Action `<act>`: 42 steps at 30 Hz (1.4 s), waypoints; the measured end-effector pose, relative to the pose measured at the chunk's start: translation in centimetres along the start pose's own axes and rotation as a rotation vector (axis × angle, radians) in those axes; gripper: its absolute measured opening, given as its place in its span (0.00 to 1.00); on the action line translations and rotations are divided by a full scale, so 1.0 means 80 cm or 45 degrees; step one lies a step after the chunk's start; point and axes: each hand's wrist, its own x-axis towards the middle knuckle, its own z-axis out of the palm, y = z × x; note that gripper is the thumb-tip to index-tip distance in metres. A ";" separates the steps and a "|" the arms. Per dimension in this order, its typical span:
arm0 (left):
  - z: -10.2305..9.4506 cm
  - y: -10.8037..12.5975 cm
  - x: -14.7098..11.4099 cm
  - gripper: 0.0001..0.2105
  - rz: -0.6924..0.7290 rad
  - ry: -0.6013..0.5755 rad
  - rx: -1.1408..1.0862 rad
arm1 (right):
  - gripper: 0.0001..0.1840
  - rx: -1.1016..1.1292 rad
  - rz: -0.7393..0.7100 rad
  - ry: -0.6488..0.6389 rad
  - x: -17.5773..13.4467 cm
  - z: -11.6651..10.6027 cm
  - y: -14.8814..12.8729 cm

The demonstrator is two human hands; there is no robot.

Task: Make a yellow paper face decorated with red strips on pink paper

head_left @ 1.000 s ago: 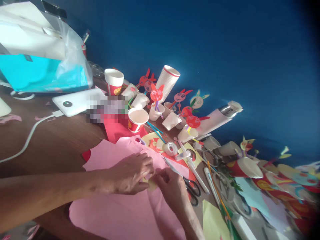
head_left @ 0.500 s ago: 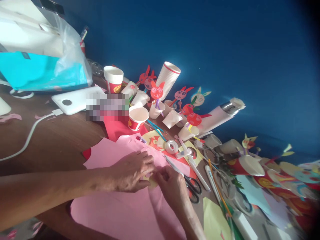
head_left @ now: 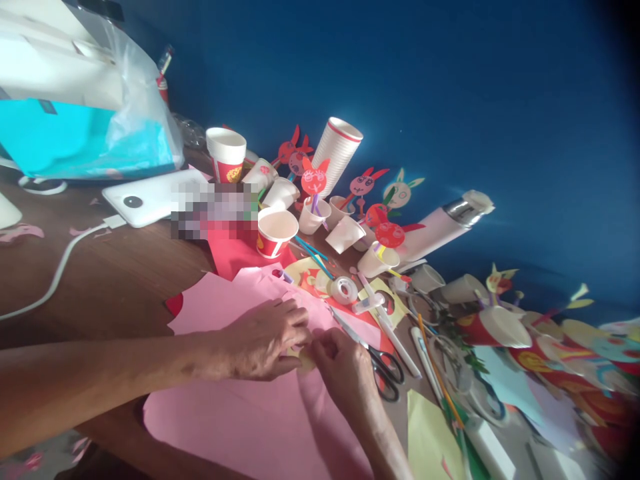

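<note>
The 2 bare hands meet over a large pink paper sheet (head_left: 235, 420) spread on the brown wooden counter (head_left: 150, 273). Between them, at the sheet's middle, lies a small pale-yellow paper piece (head_left: 307, 361), partly covered by the fingers. The left hand (head_left: 265, 340) reaches in with its fingers bent and its thumb on the near side of the piece; whether it grips or merely presses cannot be told. The right hand (head_left: 340, 363) has its thumb and index fingertips pressed together at the piece's edge, what lies between them being hidden. Just beside the right wrist are black-handled scissors (head_left: 380, 363); beyond them sits a round white tape roll (head_left: 336, 288). Farther back stand an open red-and-white paper cup (head_left: 276, 227), a tilted stack of white ribbed paper cups (head_left: 334, 160) and, in a small white cup (head_left: 313, 220), a red long-eared paper face (head_left: 315, 180).
</note>
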 end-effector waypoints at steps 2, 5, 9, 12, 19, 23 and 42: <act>-0.001 0.001 0.000 0.08 -0.007 0.004 0.000 | 0.10 -0.009 -0.003 -0.004 0.000 0.000 0.000; -0.002 0.001 0.000 0.09 0.003 -0.009 0.023 | 0.09 -0.033 -0.019 -0.003 -0.001 0.000 0.000; -0.002 0.000 -0.001 0.09 0.000 -0.030 0.047 | 0.08 -0.081 -0.062 0.005 -0.002 0.001 0.001; -0.001 -0.001 -0.002 0.10 0.006 -0.045 0.060 | 0.08 -0.126 -0.100 0.031 -0.003 0.005 0.002; 0.000 -0.002 -0.001 0.08 -0.002 -0.054 0.087 | 0.08 0.076 -0.068 0.041 0.002 -0.007 0.004; 0.001 -0.002 -0.003 0.12 -0.014 -0.023 0.125 | 0.09 0.190 -0.063 0.229 -0.002 -0.033 0.008; -0.004 -0.001 0.000 0.11 0.032 -0.040 0.056 | 0.18 -0.361 -0.766 0.238 -0.032 0.002 0.040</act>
